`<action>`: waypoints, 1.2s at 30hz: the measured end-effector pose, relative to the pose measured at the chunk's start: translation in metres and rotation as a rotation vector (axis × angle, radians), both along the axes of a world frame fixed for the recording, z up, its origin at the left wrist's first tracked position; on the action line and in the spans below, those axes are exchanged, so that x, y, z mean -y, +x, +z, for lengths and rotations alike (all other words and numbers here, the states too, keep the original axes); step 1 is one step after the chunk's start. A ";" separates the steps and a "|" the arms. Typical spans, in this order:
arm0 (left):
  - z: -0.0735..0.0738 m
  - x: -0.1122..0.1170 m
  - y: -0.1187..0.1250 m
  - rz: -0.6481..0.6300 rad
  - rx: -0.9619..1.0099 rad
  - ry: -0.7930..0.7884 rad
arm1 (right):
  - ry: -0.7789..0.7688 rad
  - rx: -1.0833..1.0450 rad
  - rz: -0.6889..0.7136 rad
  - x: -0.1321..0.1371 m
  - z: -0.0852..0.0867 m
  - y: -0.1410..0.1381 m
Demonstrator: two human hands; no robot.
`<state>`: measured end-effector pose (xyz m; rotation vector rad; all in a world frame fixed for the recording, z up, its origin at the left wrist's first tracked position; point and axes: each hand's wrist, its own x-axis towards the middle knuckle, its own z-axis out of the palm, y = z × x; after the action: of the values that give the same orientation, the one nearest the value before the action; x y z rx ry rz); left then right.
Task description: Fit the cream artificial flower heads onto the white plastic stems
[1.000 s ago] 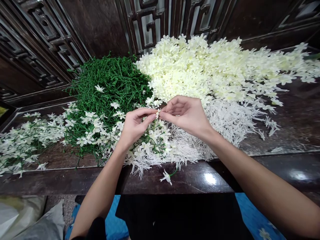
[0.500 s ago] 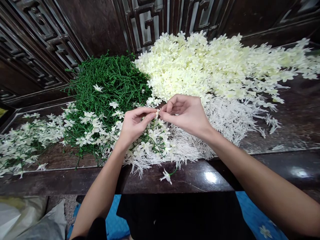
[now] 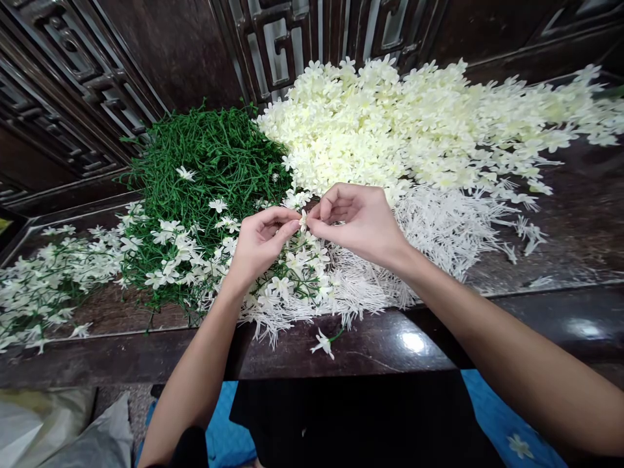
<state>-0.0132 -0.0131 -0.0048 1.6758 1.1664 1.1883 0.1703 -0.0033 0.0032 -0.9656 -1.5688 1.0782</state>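
Note:
My left hand [image 3: 260, 242] and my right hand [image 3: 361, 221] meet fingertip to fingertip over the table, both pinched on one small white artificial flower [image 3: 303, 220]. Beneath them lie assembled flower sprigs [image 3: 287, 279] with green stems and white blossoms. A heap of bare green stems [image 3: 214, 156] sits behind my left hand. A big pile of loose cream flower heads [image 3: 414, 123] spreads behind my right hand, and a pile of white plastic stamen pieces [image 3: 439, 227] lies to its right.
A dark wooden table [image 3: 560, 325] holds everything, backed by carved dark wood panels [image 3: 273, 45]. More finished sprigs [image 3: 43, 286] lie at the far left. One single flower [image 3: 322, 341] rests near the front edge. Plastic bags [image 3: 63, 429] sit on the floor at lower left.
Both hands stay pinched together on the small flower with only slight finger shifts. The view has tilted a little.

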 end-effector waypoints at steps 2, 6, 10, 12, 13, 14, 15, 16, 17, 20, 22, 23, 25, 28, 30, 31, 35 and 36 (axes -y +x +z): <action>0.000 0.000 0.000 0.001 -0.004 0.012 | 0.003 0.003 -0.003 0.000 0.000 0.000; -0.001 -0.001 0.001 0.003 -0.003 0.041 | -0.001 -0.010 0.009 0.000 0.000 0.000; -0.001 -0.002 0.000 0.013 -0.008 0.034 | -0.010 -0.017 0.020 -0.001 -0.001 0.000; -0.001 -0.002 0.000 0.015 -0.007 0.033 | -0.007 -0.028 0.022 -0.001 -0.002 -0.001; -0.001 -0.002 0.000 0.014 -0.002 0.030 | -0.002 -0.038 0.023 0.000 -0.003 -0.001; -0.001 -0.002 0.000 0.013 0.007 0.023 | 0.003 -0.047 0.023 0.000 -0.003 -0.001; -0.001 -0.002 0.001 0.010 0.018 0.011 | 0.004 -0.051 0.022 0.000 -0.003 -0.001; -0.001 -0.002 0.001 0.008 0.032 -0.001 | 0.003 -0.051 0.021 0.000 -0.002 -0.001; -0.001 -0.002 0.000 0.007 0.045 -0.011 | -0.003 -0.048 0.021 0.000 -0.002 -0.001; 0.000 -0.002 -0.001 0.029 0.051 -0.005 | -0.027 -0.045 0.023 0.000 0.001 0.000; 0.001 -0.002 -0.002 0.053 0.042 0.020 | -0.031 -0.057 0.024 0.000 0.002 0.001; 0.002 -0.001 -0.003 0.062 0.037 0.030 | -0.032 -0.061 0.026 -0.001 0.002 0.001; 0.003 -0.001 -0.003 0.064 0.034 0.038 | -0.036 -0.062 0.033 -0.001 0.002 0.001; 0.001 -0.002 -0.003 0.039 0.039 0.029 | -0.029 -0.058 0.044 -0.002 0.000 0.001; -0.001 -0.002 -0.002 0.021 0.053 0.025 | -0.011 -0.063 0.042 -0.002 -0.001 0.001; -0.002 -0.002 -0.002 0.017 0.058 0.023 | -0.004 -0.067 0.039 -0.002 -0.002 0.001; -0.003 -0.002 -0.001 0.008 0.048 0.006 | 0.005 -0.062 0.041 -0.001 -0.003 0.000; -0.002 -0.002 -0.001 0.005 0.045 0.004 | 0.009 -0.058 0.046 -0.001 -0.003 0.000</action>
<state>-0.0144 -0.0114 -0.0071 1.6415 1.1416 1.2266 0.1705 -0.0020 0.0001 -0.8885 -1.5540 1.1212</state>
